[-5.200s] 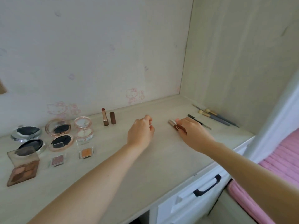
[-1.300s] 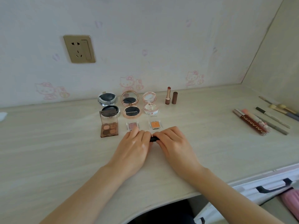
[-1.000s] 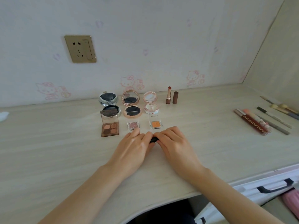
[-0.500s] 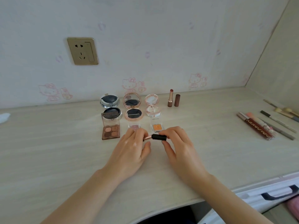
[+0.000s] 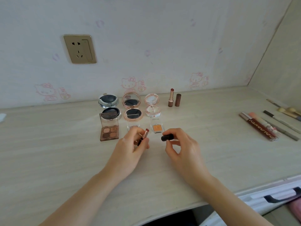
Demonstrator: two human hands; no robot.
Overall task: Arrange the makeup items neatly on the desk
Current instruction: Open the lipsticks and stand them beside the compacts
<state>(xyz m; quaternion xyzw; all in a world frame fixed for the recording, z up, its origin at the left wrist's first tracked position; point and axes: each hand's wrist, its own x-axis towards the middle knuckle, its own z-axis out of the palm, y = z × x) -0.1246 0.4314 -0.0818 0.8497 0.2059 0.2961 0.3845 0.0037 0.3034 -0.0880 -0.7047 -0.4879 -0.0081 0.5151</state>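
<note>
My left hand point(image 5: 130, 150) holds an uncapped lipstick point(image 5: 144, 135), its reddish tip tilted up and to the right. My right hand point(image 5: 180, 149) pinches the lipstick's black cap point(image 5: 167, 137), a short gap away from the stick. Both hover just above the pale desk point(image 5: 48, 152), in front of three open round compacts point(image 5: 132, 108), a brown eyeshadow palette point(image 5: 109, 131) and a small orange eyeshadow pan point(image 5: 157, 128). A second small pan is mostly hidden behind my left fingers. Another open lipstick point(image 5: 171, 97) stands with its brown cap point(image 5: 178, 100) near the wall.
Lip gloss tubes point(image 5: 259, 128) and several pencils and brushes point(image 5: 283, 118) lie in a row at the right. A wall socket point(image 5: 79, 48) sits above the desk. A drawer with a black handle point(image 5: 280, 197) is at the lower right, beyond the desk's front edge.
The view has swung left from the desk's right corner to the compacts. In the last second my hands pulled the black cap off the lipstick and moved apart.
</note>
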